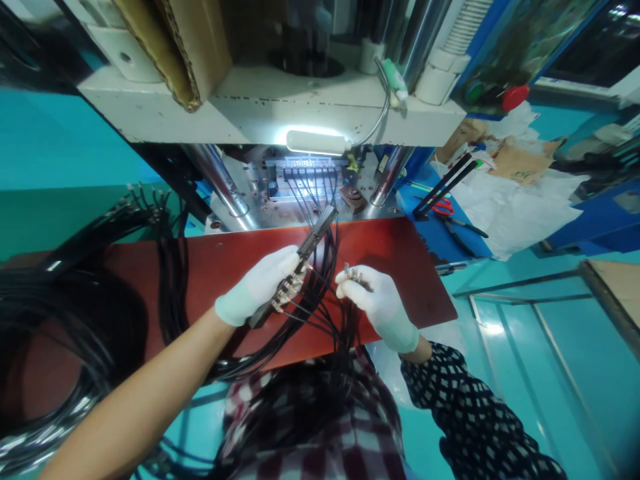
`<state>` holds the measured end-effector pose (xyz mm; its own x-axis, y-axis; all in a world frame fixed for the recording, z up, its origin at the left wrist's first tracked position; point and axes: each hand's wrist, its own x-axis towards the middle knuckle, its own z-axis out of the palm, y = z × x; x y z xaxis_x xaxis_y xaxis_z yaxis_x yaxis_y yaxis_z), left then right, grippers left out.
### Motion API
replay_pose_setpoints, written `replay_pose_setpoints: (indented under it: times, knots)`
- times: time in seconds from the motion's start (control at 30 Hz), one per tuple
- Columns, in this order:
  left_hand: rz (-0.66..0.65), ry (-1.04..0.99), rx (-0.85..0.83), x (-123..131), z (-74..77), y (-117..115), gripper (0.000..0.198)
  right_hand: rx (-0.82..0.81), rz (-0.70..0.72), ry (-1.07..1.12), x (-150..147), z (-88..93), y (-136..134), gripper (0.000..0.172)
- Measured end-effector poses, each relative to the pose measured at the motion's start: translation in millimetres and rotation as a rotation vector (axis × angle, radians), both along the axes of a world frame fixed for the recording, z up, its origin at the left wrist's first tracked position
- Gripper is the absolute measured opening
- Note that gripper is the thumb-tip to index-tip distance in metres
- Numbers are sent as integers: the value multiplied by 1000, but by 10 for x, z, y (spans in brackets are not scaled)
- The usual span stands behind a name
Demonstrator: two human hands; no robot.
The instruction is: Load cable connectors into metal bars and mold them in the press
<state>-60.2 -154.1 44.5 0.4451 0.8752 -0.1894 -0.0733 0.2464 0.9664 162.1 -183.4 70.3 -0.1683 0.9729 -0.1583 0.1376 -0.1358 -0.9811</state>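
My left hand (260,283), in a white glove, is closed around a long black bar-shaped holder (315,237) with black cables plugged along it. My right hand (377,300), also gloved, pinches several small metal cable ends (353,275) just to the right of the holder. Black cables (320,307) hang down from both hands over the red-brown work board (400,267). More cable ends sit in a lit metal fixture (307,177) of the machine beyond the board.
A big bundle of black cables (75,320) lies on the left. The machine's steel columns (220,180) and its white head (270,107) with a lamp rise ahead. Red-handled scissors (445,207) and white plastic sheets (510,200) are on the blue bench at right.
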Motion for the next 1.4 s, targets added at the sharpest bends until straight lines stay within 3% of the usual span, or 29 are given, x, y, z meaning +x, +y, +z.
replay_pose_setpoints:
  times: [0.13, 0.33, 0.53, 0.73, 0.8, 0.87, 0.97, 1.07, 1.4]
  knots:
    - [-58, 103, 130, 16, 58, 10, 36, 21, -29, 0, -94, 26, 73, 29]
    - [-191, 131, 261, 19, 50, 73, 37, 81, 68, 11, -165, -47, 211, 25]
    - [-180, 122, 260, 19, 32, 64, 37, 84, 137, 0, -181, -45, 256, 23]
    - [-174, 318, 337, 45, 89, -4, 34, 167, 222, -87, -113, -83, 285, 34]
    - [-173, 312, 332, 52, 90, -11, 35, 124, 251, -108, -54, -92, 288, 30]
    - [-165, 271, 267, 51, 84, -13, 37, 34, 210, -107, 10, -94, 281, 18]
    - [-139, 205, 181, 34, 73, -11, 37, -55, 85, -103, 85, -88, 253, 26]
    - [-135, 154, 139, 18, 66, -3, 36, -85, 39, -108, 111, -71, 214, 23]
    - [-186, 188, 261, -16, 71, 39, 37, -2, 31, -158, 9, -11, 165, 21]
